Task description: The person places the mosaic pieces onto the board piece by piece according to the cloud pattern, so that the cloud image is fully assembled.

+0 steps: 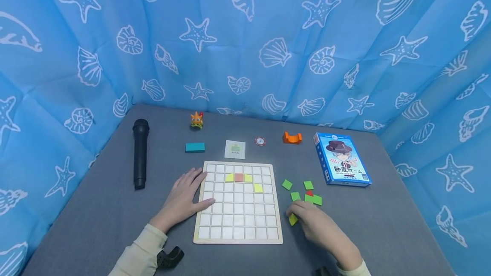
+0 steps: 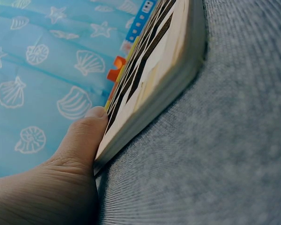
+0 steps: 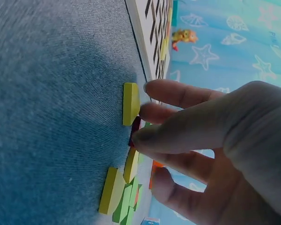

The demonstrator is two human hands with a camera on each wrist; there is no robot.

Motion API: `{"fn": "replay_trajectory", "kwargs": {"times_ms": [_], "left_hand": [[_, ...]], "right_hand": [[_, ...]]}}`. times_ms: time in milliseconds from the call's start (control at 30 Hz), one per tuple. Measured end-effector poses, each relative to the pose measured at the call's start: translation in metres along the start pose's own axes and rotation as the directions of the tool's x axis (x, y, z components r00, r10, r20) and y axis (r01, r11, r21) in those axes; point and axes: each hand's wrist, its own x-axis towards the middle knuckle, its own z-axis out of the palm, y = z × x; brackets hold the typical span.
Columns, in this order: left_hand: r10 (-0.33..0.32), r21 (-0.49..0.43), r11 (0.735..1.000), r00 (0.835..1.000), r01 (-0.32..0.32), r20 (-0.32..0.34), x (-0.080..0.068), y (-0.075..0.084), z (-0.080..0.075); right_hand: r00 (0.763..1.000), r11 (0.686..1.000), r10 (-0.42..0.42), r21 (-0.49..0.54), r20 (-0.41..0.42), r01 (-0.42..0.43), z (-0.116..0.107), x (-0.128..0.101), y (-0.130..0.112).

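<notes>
On the table (image 1: 96,225): we see a gridded board (image 1: 238,202) lying flat at the near middle, on grey cloth.
Left hand (image 1: 184,199): it rests flat against the board's left edge, fingers straight and relaxed, thumb pressed to the rim, gripping nothing; the left wrist view shows the thumb (image 2: 86,133) touching the board's side.
Right hand (image 1: 316,225): it lies just right of the board, fingers loosely bent over a yellow tile (image 1: 293,219); in the right wrist view the fingertips (image 3: 152,112) touch or nearly touch that tile (image 3: 130,103), and we cannot tell whether they pinch it.
Loose tiles: green tiles (image 1: 307,193) and a red piece (image 1: 309,193) lie clustered just beyond the right hand.
Board contents: yellow and orange tiles (image 1: 239,177) sit in the far rows.
Far side: a microphone (image 1: 140,152) at left, a teal block (image 1: 194,147), a card (image 1: 235,149), a toy figure (image 1: 196,120), a chip (image 1: 260,141), an orange piece (image 1: 292,138).
Right: a blue game box (image 1: 341,159).
</notes>
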Motion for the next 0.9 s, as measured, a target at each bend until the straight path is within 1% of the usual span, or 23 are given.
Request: {"fn": "replay_trajectory", "kwargs": {"times_ms": [100,200,300,400,533,633,700,833,900], "left_hand": [[-0.001,-0.002,1.000,1.000,0.001,0.005,-0.0001,0.0003,-0.0007],[0.001,-0.011,1.000,1.000,-0.001,0.003,0.0001,0.0013,-0.0016],[0.001,-0.012,1.000,1.000,-0.001,0.003,0.0003,0.0020,-0.0026],[-0.003,-0.015,1.000,1.000,0.003,0.007,-0.0001,0.0024,-0.0033],[-0.003,-0.019,1.000,1.000,0.003,0.007,-0.0008,0.0022,-0.0031],[0.008,-0.021,1.000,1.000,-0.008,-0.001,-0.0008,0.0015,-0.0027],[0.014,-0.024,1.000,1.000,-0.015,-0.005,-0.0009,0.0012,-0.0026],[0.021,-0.025,0.999,1.000,-0.021,-0.006,-0.0008,0.0010,-0.0026],[0.019,-0.025,0.999,1.000,-0.019,-0.006,-0.0009,0.0010,-0.0027]], "right_hand": [[0.997,0.997,0.079,0.010,0.001,-0.079,-0.0001,0.0002,-0.0025],[0.987,0.987,0.158,0.015,0.021,-0.158,0.0008,0.0018,-0.0046],[0.981,0.982,0.190,0.011,0.045,-0.191,0.0016,0.0037,-0.0064],[0.983,0.984,0.176,0.003,0.050,-0.176,0.0028,0.0047,-0.0076],[0.996,0.996,0.088,-0.001,0.030,-0.088,0.0047,0.0037,-0.0074],[1.000,0.999,0.031,-0.010,0.005,-0.030,0.0057,0.0016,-0.0064],[1.000,0.999,0.029,-0.018,-0.003,-0.029,0.0060,0.0005,-0.0061],[0.998,0.998,0.064,-0.025,0.005,-0.064,0.0065,-0.0002,-0.0064],[0.998,0.997,0.066,-0.034,0.009,-0.066,0.0070,0.0005,-0.0062]]}}
